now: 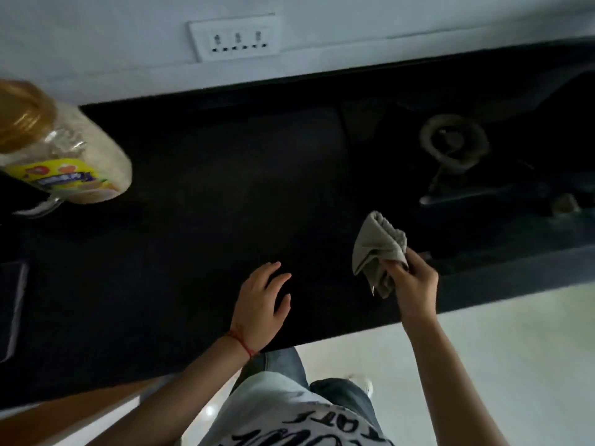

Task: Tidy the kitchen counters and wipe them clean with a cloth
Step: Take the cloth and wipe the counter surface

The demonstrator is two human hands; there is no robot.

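Observation:
A black kitchen counter runs across the head view. My right hand grips a bunched grey cloth, held just above the counter near its front edge. To its left, my left hand rests flat on the counter with fingers spread and holds nothing. A red thread is tied round my left wrist.
A clear plastic jar with a gold lid and yellow label stands at the far left. A dark gas stove with a burner occupies the right part of the counter. A white socket panel is on the wall behind. Pale floor lies below the counter edge.

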